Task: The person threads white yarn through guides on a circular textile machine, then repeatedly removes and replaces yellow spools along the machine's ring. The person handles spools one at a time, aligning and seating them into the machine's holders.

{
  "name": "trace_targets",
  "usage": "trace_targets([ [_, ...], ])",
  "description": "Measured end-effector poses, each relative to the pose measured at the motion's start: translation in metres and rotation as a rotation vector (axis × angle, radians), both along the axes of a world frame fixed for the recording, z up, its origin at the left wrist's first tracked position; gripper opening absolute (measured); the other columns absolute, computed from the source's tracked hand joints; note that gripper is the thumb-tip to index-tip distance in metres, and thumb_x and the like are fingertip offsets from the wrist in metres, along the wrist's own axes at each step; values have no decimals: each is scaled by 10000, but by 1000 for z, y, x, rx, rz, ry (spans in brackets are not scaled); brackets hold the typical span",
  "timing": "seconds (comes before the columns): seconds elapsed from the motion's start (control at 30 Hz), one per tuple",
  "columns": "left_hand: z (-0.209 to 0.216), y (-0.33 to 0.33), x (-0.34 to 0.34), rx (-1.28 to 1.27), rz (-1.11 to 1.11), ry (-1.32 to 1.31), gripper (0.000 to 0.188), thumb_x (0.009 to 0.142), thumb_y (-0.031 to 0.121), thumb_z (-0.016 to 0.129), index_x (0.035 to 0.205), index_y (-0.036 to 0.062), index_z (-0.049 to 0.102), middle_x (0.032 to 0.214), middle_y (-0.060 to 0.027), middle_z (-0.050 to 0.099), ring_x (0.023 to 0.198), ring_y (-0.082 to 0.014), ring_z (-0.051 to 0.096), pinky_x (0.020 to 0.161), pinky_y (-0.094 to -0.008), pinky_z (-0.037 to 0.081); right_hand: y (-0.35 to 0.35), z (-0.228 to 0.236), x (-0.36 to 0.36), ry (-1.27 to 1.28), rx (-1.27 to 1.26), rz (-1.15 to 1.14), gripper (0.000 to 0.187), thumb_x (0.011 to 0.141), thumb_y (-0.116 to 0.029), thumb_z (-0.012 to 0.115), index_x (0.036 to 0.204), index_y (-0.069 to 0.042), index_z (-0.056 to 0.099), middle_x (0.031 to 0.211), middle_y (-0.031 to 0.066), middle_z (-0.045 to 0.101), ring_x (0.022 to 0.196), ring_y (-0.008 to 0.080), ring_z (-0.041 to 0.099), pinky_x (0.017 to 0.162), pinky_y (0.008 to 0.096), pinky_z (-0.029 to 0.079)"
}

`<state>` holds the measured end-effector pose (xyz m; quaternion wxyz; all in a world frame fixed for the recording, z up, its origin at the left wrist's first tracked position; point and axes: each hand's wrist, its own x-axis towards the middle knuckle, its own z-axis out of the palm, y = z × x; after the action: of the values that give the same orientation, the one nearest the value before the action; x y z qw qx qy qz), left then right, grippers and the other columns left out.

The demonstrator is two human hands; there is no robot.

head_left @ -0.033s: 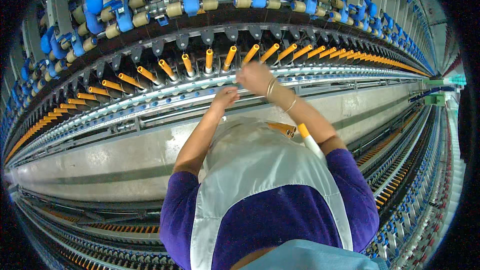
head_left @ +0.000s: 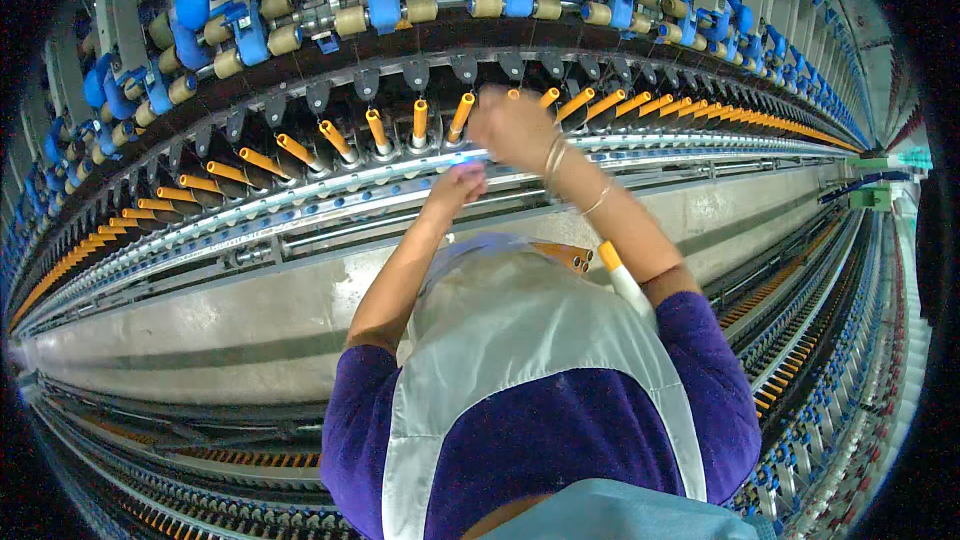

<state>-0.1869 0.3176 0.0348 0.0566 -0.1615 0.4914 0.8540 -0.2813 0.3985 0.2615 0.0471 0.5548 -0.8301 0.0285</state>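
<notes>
My right hand [head_left: 512, 130] is smeared by motion and reaches over the row of spindles. It partly covers an orange bobbin tube [head_left: 513, 95], and its fingers cannot be made out. An upright orange tube [head_left: 461, 117] with pale thread at its lower part stands just left of it. Lower and nearer to me, my left hand [head_left: 458, 188] is at the metal rail [head_left: 400, 169], its fingers drawn together. Whatever may be between them is too small to tell. A bluish glow falls on its fingertips.
Blue arms and tan rollers [head_left: 420, 9] of a spinning frame run above the spindles. Several orange tubes [head_left: 565, 256] and a white-wound bobbin [head_left: 622, 275] sit at my grey apron [head_left: 520, 320]. Another machine [head_left: 800, 360] stands behind me, across the aisle floor [head_left: 250, 310].
My right hand has moved slightly up and now covers more of the tube there. My left hand has shifted a little up and right, and a bluish glow now shows on it.
</notes>
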Motion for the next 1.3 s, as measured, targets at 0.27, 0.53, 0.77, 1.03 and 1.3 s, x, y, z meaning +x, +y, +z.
trace_targets([
  [0.27, 181, -44, -90, 33, 278, 219, 330, 919, 208, 541, 1176, 3, 510, 579, -25, 501, 464, -99, 429, 412, -231, 306, -57, 155, -49, 822, -377, -111, 100, 613, -117, 606, 622, -27, 648, 863, 144, 580, 875, 303, 512, 771, 427, 394],
  [0.53, 207, -17, -5, -91, -252, 437, 270, 916, 250, 554, 1098, 56, 595, 693, -23, 587, 664, -126, 572, 591, -258, 448, -66, 148, -45, 852, -402, -93, 92, 616, -104, 583, 592, -24, 623, 830, 132, 563, 829, 291, 499, 757, 416, 379],
  [0.77, 259, 33, 21, -704, -753, 1192, 333, 804, 323, 666, 1018, 68, 671, 817, -109, 662, 755, -270, 632, 694, -332, 483, -61, 153, -40, 672, -534, -26, 50, 634, -86, 579, 613, -43, 594, 917, 121, 560, 868, 299, 486, 768, 412, 360],
  [1.03, 236, 166, -67, -105, -1723, 822, 335, 810, 196, 683, 1106, 42, 649, 849, -42, 689, 633, -52, 563, 545, -235, 454, 135, 68, -66, 481, -983, -251, 129, 732, -93, 665, 775, -59, 549, 841, 101, 595, 799, 279, 564, 730, 389, 431],
  [1.3, 121, 370, -147, 109, -1784, 90, 235, 873, 263, 610, 866, 28, 598, 607, 26, 492, 481, -54, 412, 450, -201, 328, 490, -129, -15, -752, 393, -864, 449, 645, -381, 770, 907, -25, 693, 848, 152, 674, 822, 316, 635, 733, 418, 503],
])
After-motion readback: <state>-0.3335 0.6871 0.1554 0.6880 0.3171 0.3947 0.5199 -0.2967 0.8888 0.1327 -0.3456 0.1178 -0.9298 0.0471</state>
